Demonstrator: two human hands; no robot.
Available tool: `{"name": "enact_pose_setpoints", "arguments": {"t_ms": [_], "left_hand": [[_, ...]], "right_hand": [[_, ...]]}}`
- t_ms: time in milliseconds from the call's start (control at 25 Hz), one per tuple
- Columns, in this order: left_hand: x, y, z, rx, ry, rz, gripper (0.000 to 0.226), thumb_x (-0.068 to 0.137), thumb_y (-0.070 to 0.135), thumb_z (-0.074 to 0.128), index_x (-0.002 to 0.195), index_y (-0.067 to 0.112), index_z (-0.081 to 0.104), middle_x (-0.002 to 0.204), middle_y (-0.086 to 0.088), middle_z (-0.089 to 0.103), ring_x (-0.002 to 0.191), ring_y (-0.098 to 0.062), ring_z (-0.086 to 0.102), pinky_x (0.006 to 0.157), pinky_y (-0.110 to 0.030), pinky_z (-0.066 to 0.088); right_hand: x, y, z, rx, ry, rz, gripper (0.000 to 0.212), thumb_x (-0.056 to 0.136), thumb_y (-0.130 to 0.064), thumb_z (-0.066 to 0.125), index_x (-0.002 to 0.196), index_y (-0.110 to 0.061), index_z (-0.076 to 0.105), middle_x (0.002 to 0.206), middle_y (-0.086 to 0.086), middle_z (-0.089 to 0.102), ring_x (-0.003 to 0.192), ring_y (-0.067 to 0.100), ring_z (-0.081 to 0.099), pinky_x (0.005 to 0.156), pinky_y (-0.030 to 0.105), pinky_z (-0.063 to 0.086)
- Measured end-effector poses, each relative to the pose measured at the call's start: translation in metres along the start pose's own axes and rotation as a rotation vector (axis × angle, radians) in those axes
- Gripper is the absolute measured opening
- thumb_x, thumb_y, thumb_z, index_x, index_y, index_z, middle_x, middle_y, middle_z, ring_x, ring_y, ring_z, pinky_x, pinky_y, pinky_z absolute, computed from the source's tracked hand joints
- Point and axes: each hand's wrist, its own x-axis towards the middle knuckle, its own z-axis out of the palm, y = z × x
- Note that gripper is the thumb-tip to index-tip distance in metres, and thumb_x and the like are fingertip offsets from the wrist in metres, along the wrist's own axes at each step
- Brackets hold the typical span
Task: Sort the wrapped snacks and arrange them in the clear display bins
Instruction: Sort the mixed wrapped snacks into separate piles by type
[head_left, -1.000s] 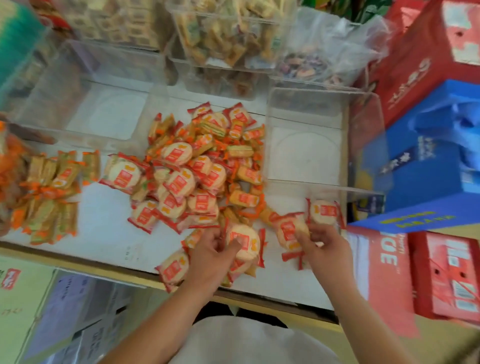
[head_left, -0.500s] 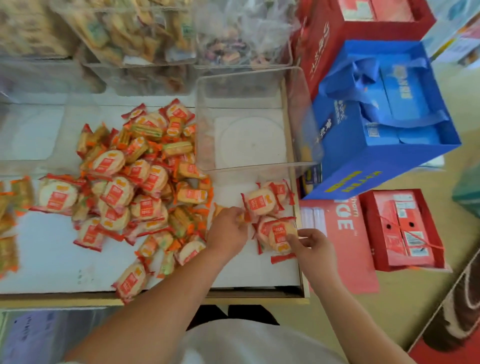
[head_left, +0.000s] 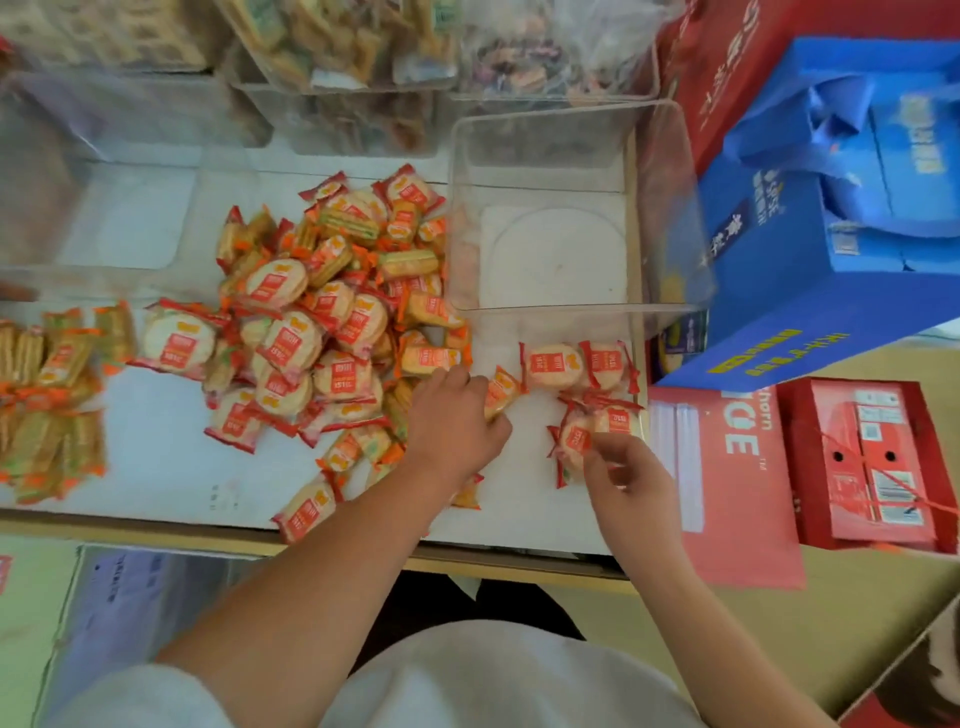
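A small oblong snack (head_left: 501, 392) is sitting just over the tabletop (head_left: 156, 467) beside the pile (head_left: 322, 332), its long axis slanting up-right toward the bin (head_left: 670, 208) and its near end held in the left hand's (head_left: 457, 421) curled grip. The right hand (head_left: 631, 478) is reaching over a cracker (head_left: 574, 441); whether its grip is holding it, I cannot tell.

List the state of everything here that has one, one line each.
left grip, holds a small orange packet
right grip, pinches a round snack
clear bin, empty, top open
snack pile, unsorted heap
stick snacks, grouped apart at the left
blue gift bag, open
back bins, filled with snacks
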Motion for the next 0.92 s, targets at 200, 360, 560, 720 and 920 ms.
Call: {"name": "enact_pose_setpoints", "arguments": {"t_ms": [200, 360, 560, 720, 920], "left_hand": [[-0.088, -0.031, -0.034, -0.636, 0.098, -0.389, 0.043, 0.085, 0.056, 0.067, 0.113, 0.025, 0.071, 0.097, 0.01, 0.065, 0.088, -0.008, 0.063, 0.076, -0.026, 0.053], [-0.15, -0.089, -0.044, -0.743, 0.234, -0.645, 0.028, 0.083, 0.039, 0.081, 0.106, 0.027, 0.07, 0.091, 0.013, 0.07, 0.084, -0.005, 0.068, 0.082, -0.034, 0.059], [-0.179, -0.172, -0.064, -0.8, 0.185, -0.781, 0.018, 0.082, 0.042, 0.08, 0.09, 0.042, 0.064, 0.087, 0.014, 0.072, 0.081, -0.004, 0.069, 0.08, -0.041, 0.061], [-0.18, -0.228, -0.074, -0.784, 0.089, -0.745, 0.018, 0.081, 0.038, 0.08, 0.081, 0.044, 0.063, 0.085, 0.009, 0.072, 0.079, -0.01, 0.069, 0.079, -0.044, 0.06], [-0.168, -0.295, -0.091, -0.749, 0.042, -0.722, 0.017, 0.085, 0.041, 0.078, 0.095, 0.033, 0.067, 0.091, 0.008, 0.069, 0.083, -0.013, 0.067, 0.08, -0.038, 0.057]], "right_hand": [[-0.025, -0.023, 0.065, -0.098, -0.346, -0.058, 0.006, 0.097, -0.025, 0.067, 0.102, -0.029, 0.069, 0.088, -0.011, 0.07, 0.077, -0.003, 0.062, 0.071, 0.017, 0.045], [-0.042, -0.035, 0.135, -0.267, -0.55, -0.166, 0.009, 0.092, -0.025, 0.072, 0.095, -0.032, 0.068, 0.091, -0.013, 0.072, 0.086, 0.007, 0.067, 0.083, 0.031, 0.055], [-0.058, -0.046, 0.231, -0.729, -0.697, -0.571, 0.04, 0.091, -0.031, 0.069, 0.13, -0.027, 0.062, 0.134, -0.005, 0.056, 0.125, 0.018, 0.054, 0.094, 0.032, 0.051], [-0.063, -0.036, 0.282, -1.118, -0.744, -0.58, 0.068, 0.087, -0.043, 0.073, 0.148, -0.036, 0.045, 0.162, 0.0, 0.025, 0.15, 0.027, 0.021, 0.107, 0.044, 0.048], [-0.068, -0.043, 0.308, -1.106, -0.498, -0.894, 0.022, 0.077, -0.039, 0.079, 0.096, -0.028, 0.077, 0.106, -0.001, 0.073, 0.105, 0.029, 0.067, 0.072, 0.04, 0.054]]}}
